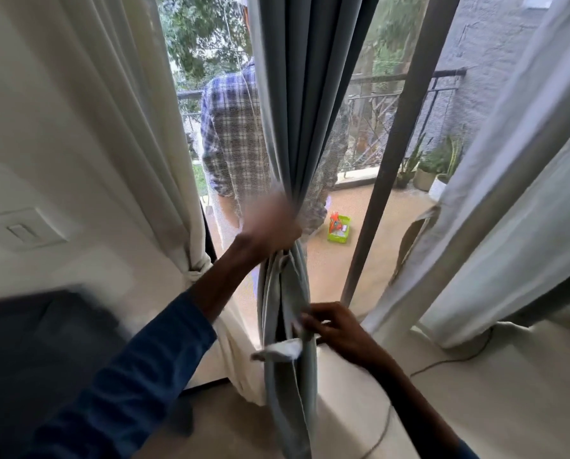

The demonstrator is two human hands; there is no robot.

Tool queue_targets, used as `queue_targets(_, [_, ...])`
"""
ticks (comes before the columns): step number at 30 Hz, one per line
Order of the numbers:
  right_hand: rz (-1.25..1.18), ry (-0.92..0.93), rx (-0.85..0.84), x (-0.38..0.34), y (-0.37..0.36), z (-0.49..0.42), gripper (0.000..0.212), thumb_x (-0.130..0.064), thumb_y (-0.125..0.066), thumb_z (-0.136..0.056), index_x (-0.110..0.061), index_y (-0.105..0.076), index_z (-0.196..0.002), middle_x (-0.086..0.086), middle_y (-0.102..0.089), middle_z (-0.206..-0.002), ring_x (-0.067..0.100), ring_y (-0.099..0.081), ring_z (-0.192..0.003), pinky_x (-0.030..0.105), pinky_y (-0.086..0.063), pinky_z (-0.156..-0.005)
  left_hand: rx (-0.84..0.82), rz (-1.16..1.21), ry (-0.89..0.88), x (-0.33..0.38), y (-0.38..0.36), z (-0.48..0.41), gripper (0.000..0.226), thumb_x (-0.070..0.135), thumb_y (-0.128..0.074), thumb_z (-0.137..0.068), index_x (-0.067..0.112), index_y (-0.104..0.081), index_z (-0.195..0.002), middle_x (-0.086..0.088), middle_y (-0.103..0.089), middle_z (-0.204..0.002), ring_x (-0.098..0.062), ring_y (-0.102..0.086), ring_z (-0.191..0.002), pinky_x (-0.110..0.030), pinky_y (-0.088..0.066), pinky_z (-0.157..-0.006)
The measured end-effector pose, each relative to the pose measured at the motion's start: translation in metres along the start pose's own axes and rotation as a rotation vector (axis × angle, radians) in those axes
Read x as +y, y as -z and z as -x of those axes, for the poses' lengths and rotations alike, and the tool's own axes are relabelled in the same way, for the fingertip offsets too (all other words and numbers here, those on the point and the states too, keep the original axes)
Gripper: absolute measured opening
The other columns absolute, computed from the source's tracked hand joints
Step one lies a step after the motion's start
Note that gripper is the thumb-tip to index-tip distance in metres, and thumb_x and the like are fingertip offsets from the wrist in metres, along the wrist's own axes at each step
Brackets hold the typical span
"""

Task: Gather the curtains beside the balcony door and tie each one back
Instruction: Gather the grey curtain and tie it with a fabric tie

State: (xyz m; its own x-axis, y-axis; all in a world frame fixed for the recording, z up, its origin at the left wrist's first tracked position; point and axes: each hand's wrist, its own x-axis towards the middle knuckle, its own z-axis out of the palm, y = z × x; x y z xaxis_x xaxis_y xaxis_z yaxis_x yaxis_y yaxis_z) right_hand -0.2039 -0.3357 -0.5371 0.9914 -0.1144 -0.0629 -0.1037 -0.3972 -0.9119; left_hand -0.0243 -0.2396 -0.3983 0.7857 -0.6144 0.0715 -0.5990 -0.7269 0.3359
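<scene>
A grey-blue curtain (pixel 305 104) hangs in the middle of the balcony door, bunched into tight folds. My left hand (pixel 270 226) grips the gathered folds at waist height; it is blurred by motion. Lower down, my right hand (pixel 335 327) pinches a narrow whitish tie strip (pixel 282 350) that lies across the curtain's lower part. A cream curtain (pixel 111 134) on the left is cinched by a tie (pixel 199 268) near the wall. A pale curtain (pixel 509 193) hangs at the right, with a loop of tie (pixel 416 233) beside it.
A dark door frame post (pixel 389 160) stands right of the grey-blue curtain. Outside, a person in a checked shirt (pixel 230 134) stands behind mesh. A green basket (pixel 339 229) and potted plants (pixel 426 170) sit on the balcony floor. A wall switch (pixel 22 231) is at left, a cable (pixel 442 362) on the ledge.
</scene>
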Motion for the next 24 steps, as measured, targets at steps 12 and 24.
queue_targets(12, [0.612, -0.006, 0.658, 0.001, 0.105, -0.089, 0.014, -0.026, -0.074, -0.088, -0.022, -0.081, -0.1, 0.012, -0.059, -0.102, 0.031, -0.052, -0.102, 0.042, -0.043, -0.095, 0.023, 0.204, -0.365, 0.016, -0.017, 0.03, 0.035, 0.011, -0.048, -0.082, 0.026, -0.023, -0.061, -0.006, -0.028, -0.061, -0.04, -0.05, -0.067, -0.031, -0.028, -0.06])
queue_targets(24, [-0.644, -0.029, 0.025, -0.023, 0.034, -0.111, 0.038, -0.001, -0.049, -0.095, -0.017, -0.082, -0.086, 0.001, -0.078, -0.088, 0.011, -0.071, -0.082, 0.026, -0.055, -0.083, 0.11, 0.094, -0.285, -0.04, -0.019, 0.024, 0.021, 0.036, -0.049, -0.095, 0.017, -0.057, -0.093, 0.001, -0.055, -0.085, -0.028, -0.055, -0.091, -0.033, -0.041, -0.075])
